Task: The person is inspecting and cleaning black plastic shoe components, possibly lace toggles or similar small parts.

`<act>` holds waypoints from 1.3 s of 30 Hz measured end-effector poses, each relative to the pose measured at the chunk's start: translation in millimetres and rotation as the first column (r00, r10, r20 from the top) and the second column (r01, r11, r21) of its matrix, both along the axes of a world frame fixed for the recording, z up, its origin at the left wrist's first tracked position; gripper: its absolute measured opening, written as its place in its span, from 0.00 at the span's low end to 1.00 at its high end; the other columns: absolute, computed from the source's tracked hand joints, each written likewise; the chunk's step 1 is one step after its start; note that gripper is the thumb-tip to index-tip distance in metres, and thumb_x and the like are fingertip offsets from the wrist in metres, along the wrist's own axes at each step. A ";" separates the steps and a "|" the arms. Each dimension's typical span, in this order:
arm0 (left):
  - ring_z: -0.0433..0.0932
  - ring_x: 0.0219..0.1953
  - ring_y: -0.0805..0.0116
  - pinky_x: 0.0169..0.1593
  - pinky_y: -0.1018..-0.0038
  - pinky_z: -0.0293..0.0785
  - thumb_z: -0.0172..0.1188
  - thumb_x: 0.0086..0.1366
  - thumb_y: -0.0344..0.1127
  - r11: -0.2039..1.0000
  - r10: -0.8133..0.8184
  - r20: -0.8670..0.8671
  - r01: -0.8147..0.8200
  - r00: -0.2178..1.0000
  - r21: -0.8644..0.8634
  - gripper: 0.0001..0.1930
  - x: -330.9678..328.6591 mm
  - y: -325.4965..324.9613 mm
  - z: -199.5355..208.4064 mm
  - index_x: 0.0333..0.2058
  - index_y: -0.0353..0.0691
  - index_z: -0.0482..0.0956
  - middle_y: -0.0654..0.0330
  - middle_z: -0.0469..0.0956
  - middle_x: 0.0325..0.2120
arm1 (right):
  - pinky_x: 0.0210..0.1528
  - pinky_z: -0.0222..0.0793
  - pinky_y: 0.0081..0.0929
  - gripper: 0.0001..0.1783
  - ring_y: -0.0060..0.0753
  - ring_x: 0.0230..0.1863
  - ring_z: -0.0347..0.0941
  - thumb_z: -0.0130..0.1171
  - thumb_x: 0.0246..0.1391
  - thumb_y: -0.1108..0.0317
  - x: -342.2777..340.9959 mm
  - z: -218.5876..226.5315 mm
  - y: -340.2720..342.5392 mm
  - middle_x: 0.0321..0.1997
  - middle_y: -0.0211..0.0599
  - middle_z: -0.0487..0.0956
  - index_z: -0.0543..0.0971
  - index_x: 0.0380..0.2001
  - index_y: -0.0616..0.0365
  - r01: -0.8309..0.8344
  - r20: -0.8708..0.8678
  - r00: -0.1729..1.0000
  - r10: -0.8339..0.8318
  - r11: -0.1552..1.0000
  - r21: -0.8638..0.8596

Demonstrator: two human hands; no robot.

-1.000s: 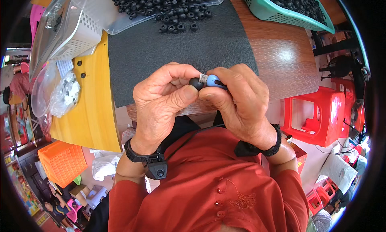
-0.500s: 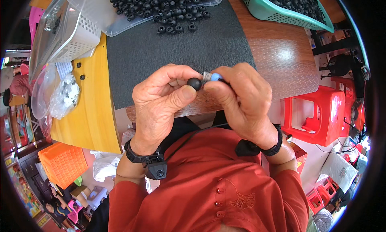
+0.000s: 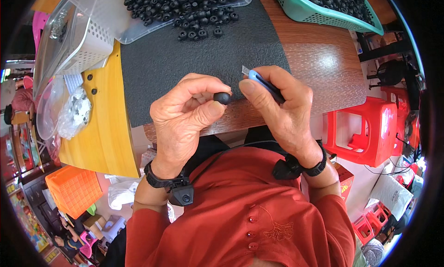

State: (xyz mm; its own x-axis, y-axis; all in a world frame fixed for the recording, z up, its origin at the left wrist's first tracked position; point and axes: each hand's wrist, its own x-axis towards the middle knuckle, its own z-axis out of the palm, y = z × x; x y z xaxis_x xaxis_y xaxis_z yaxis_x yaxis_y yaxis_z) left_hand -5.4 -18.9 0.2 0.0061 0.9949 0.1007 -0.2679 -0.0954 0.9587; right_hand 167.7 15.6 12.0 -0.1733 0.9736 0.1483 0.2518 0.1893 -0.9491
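Observation:
Between the thumb and forefinger of my left hand [image 3: 178, 116] is a small round black rubber piece [image 3: 222, 98], its smooth side showing. My right hand [image 3: 284, 109] grips a blue utility knife [image 3: 260, 79] with a short length of blade out, pointing up and to the left. Blade and black piece are apart. Both hands are over the near edge of a dark grey mat [image 3: 194, 58]. Beyond them, many similar black pieces [image 3: 185, 10] with holes lie heaped at the mat's far end, spilling from a clear plastic tray [image 3: 138, 32].
A green basket [image 3: 319, 18] of black pieces stands at the far right of the brown table [image 3: 323, 58]. On the yellow tabletop [image 3: 101, 128] at left are a white perforated basket [image 3: 95, 42] and a plastic bag [image 3: 76, 112]. A red stool [image 3: 365, 133] stands at right, an orange crate [image 3: 74, 190] lower left.
My right hand has drawn the knife away from the black piece, up and to the right. The blade now points upward. My left hand stays almost in place.

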 end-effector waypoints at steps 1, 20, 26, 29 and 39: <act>0.73 0.35 0.77 0.38 0.84 0.69 0.65 0.54 0.24 1.000 0.013 -0.005 -0.013 1.000 -0.011 0.12 0.7 0.1 0.7 0.38 0.32 0.79 0.61 0.75 0.35 | 0.22 0.65 0.24 0.11 0.27 0.20 0.70 0.66 0.47 0.68 0.3 1.7 -0.5 0.22 0.38 0.75 0.79 0.31 0.65 0.002 0.000 1.000 -0.002 1.000 0.002; 0.71 0.27 0.79 0.32 0.84 0.69 0.64 0.57 0.25 0.981 -0.015 0.150 0.043 0.989 -0.191 0.13 17.9 2.7 8.0 0.41 0.29 0.78 0.62 0.77 0.29 | 0.22 0.63 0.32 0.17 0.40 0.22 0.68 0.69 0.38 0.70 12.2 -9.9 1.3 0.22 0.39 0.72 0.75 0.32 0.64 -0.126 0.140 0.988 0.062 0.849 0.513; 0.71 0.27 0.79 0.32 0.84 0.70 0.63 0.57 0.25 0.974 -0.008 0.156 0.043 0.988 -0.223 0.13 19.0 3.4 7.7 0.41 0.28 0.77 0.61 0.77 0.30 | 0.22 0.63 0.32 0.16 0.40 0.22 0.67 0.68 0.38 0.69 10.8 -16.3 2.5 0.21 0.38 0.70 0.75 0.31 0.64 -0.132 0.180 0.983 0.031 0.803 0.581; 0.71 0.26 0.79 0.32 0.84 0.70 0.63 0.57 0.25 0.971 -0.023 0.162 0.061 0.986 -0.232 0.13 17.4 9.9 2.3 0.41 0.28 0.77 0.61 0.77 0.30 | 0.22 0.63 0.33 0.16 0.40 0.22 0.67 0.68 0.39 0.69 11.4 -21.8 9.2 0.21 0.38 0.69 0.75 0.31 0.64 -0.126 0.175 0.984 0.024 0.793 0.596; 0.73 0.24 0.76 0.30 0.83 0.70 0.58 0.59 0.24 0.972 0.017 0.079 0.002 0.997 -0.235 0.09 16.3 23.3 18.4 0.39 0.28 0.76 0.55 0.78 0.28 | 0.23 0.65 0.35 0.13 0.42 0.23 0.70 0.68 0.40 0.70 28.1 -21.8 10.3 0.22 0.40 0.73 0.77 0.28 0.63 -0.055 0.189 0.980 -0.057 0.840 0.540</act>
